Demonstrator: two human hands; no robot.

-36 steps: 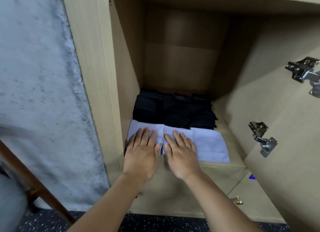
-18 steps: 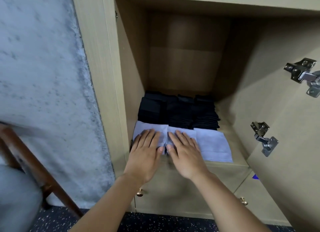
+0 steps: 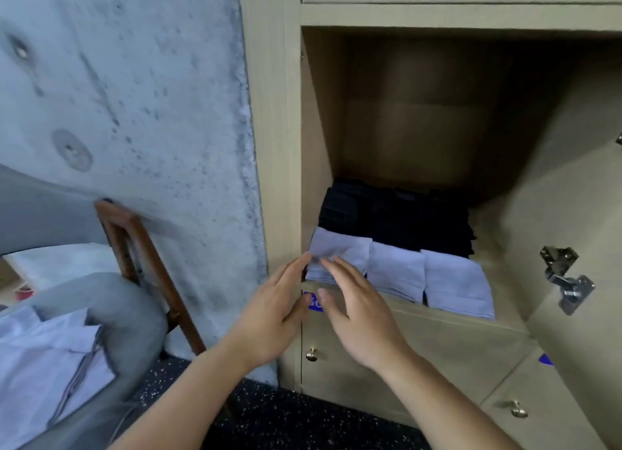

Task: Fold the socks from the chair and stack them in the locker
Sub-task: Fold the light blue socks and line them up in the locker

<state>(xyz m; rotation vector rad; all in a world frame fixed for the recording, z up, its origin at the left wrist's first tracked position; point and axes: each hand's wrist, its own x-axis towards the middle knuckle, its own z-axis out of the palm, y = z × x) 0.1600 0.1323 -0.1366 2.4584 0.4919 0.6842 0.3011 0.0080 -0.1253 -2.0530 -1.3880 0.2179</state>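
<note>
Where the locker [image 3: 437, 15] stands open, its shelf holds three light blue folded socks [image 3: 397, 271] in a front row, long axes running front to back, with dark folded socks [image 3: 397, 214] stacked behind. The left hand [image 3: 269, 318] and right hand [image 3: 356, 311] hover at the front edge, fingers straight, slightly spread, gripping nothing.

Three folded pale lilac socks [image 3: 397, 269] lie flat in a row along the front edge of the open locker [image 3: 437, 318] shelf, side by side and touching; behind them sits a row of folded black socks [image 3: 393, 217], stacked against the lilac ones. On the chair [image 3: 151, 274] at the left lie more pale, unfolded socks [image 3: 50, 358], loosely heaped.
</note>
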